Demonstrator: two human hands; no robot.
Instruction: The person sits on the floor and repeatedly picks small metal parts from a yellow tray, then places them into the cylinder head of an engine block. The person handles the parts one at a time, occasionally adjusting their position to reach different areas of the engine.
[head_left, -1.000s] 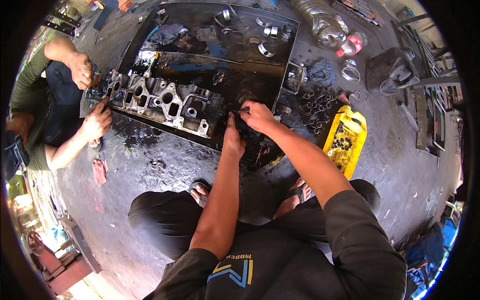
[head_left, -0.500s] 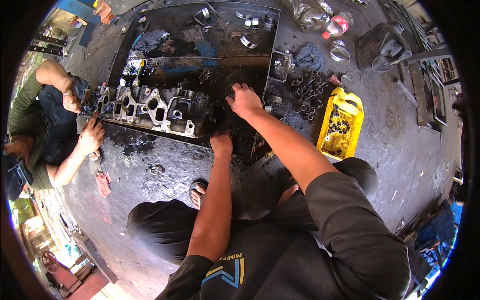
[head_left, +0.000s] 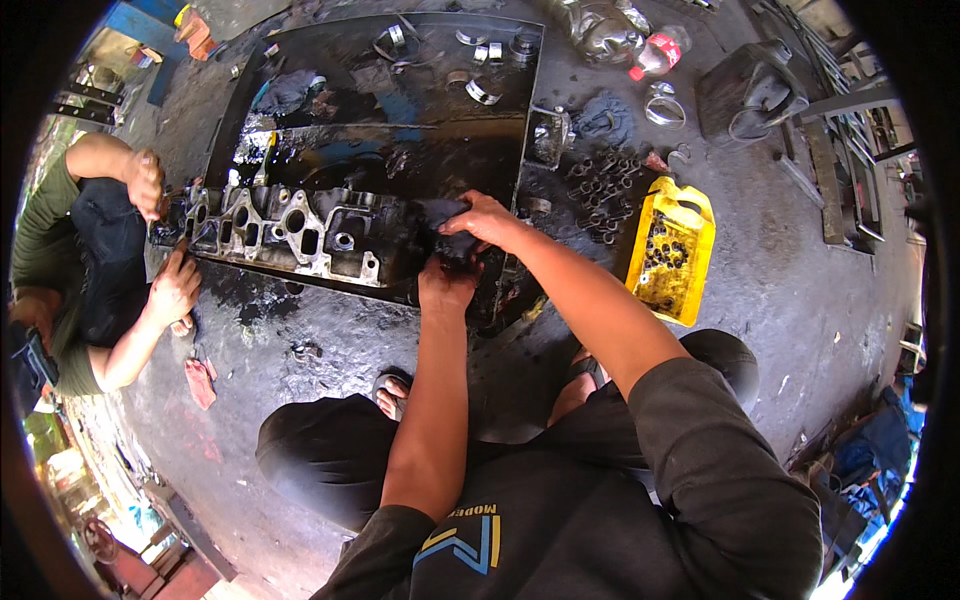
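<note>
An oily black tray (head_left: 468,145) carries a metal engine casting (head_left: 268,234), curved silver bands (head_left: 481,93) and a rag (head_left: 287,92).

One cylinder head (head_left: 318,236), one yellow container (head_left: 700,258), one jerrycan (head_left: 735,92).

Arms (head_left: 440,400) outstretched, left hand (head_left: 447,287) nearer the body, right hand (head_left: 484,222) just beyond, angled leftward.

Fisheye view; straight edges bowed toward a blackened rim. The background (head_left: 90,445) at lower left was overexposed; glare whitened part of the dark tray (head_left: 460,150), and the floor (head_left: 245,365) showed a bluish-grey sheen.
</note>
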